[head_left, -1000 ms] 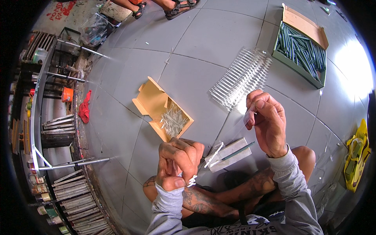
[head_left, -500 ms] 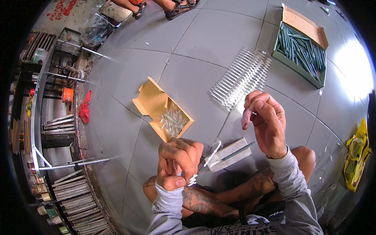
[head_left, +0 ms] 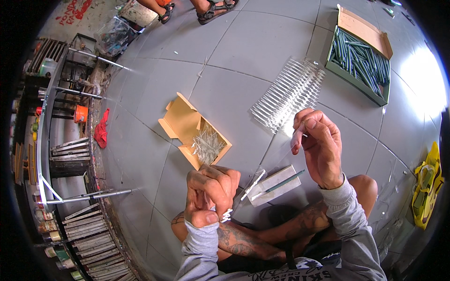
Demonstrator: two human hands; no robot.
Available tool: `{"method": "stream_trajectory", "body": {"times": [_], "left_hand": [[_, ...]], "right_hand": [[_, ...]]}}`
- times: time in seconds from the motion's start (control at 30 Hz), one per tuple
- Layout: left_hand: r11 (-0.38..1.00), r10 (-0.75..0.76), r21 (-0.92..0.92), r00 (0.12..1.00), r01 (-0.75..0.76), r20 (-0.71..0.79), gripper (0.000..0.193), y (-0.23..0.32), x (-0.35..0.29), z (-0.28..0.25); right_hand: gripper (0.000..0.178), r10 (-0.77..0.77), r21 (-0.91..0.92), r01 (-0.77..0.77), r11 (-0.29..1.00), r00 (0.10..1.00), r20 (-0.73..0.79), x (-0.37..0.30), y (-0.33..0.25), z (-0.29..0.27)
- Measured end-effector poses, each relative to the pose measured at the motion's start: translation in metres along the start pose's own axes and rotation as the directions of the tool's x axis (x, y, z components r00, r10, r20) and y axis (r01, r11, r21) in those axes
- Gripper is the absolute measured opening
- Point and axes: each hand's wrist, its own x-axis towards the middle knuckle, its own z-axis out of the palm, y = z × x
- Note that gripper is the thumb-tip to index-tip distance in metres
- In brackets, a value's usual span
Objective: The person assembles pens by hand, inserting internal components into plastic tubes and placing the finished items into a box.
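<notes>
My left hand (head_left: 210, 192) is closed in a pinch, with a small white squiggly piece (head_left: 227, 215) showing beside the thumb; whatever else lies inside the fist is hidden. My right hand (head_left: 318, 143), raised to the right, pinches a thin clear plastic strip between thumb and fingers. A white-marked strip (head_left: 253, 185) appears between the hands; whether it belongs to the same clear plastic I cannot tell. Below it, a green pen-like stick (head_left: 285, 181) lies across a whitish block (head_left: 276, 192). Just beyond my left hand stands an open cardboard box (head_left: 218, 161) holding clear, white-marked strips (head_left: 207, 146).
Rows of clear, white-marked strips (head_left: 288, 96) lie on the grey tiles. An open box (head_left: 384, 93) of green sticks (head_left: 358, 61) is at far right, a yellow bag (head_left: 427, 185) nearer. A metal rack (head_left: 40, 154) lines the left. Someone's sandalled feet (head_left: 213, 11) are at the top.
My left hand has shifted slightly left with the white squiggly piece. The white-marked strip between the hands has moved slightly down and left. My right hand is nearly still.
</notes>
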Motion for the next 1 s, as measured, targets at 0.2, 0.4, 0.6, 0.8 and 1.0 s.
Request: {"method": "stream_trajectory", "body": {"times": [0.2, 0.4, 0.6, 0.8, 1.0], "left_hand": [[1.000, -0.002, -0.015, 1.000, 0.002, -0.001, 0.012, 0.0002, 0.0002, 0.0001], [1.000, 0.003, -0.014, 1.000, -0.003, 0.006, 0.011, 0.0001, 0.0002, -0.0007], [1.000, 0.002, -0.017, 1.000, -0.002, 0.031, 0.010, 0.0014, 0.0016, -0.0011], [1.000, 0.022, -0.019, 0.999, -0.021, 0.047, 0.010, 0.0005, 0.0013, -0.0030], [0.999, 0.025, -0.022, 0.998, -0.024, 0.054, 0.011, 0.0007, 0.0001, -0.0054]], "right_hand": [[0.018, -0.008, -0.002, 0.008, 1.000, 1.000, -0.006, 0.0009, 0.0010, -0.0016], [0.020, -0.010, -0.008, 0.010, 1.000, 1.000, 0.004, 0.0008, 0.0015, -0.0016], [0.019, -0.007, -0.006, 0.007, 1.000, 1.000, 0.004, 0.0007, 0.0022, -0.0032], [0.020, -0.010, 0.004, 0.010, 1.000, 1.000, 0.009, 0.0005, 0.0026, -0.0036], [0.020, -0.006, -0.002, 0.006, 1.000, 1.000, -0.001, 0.0015, 0.0009, -0.0029]]}}
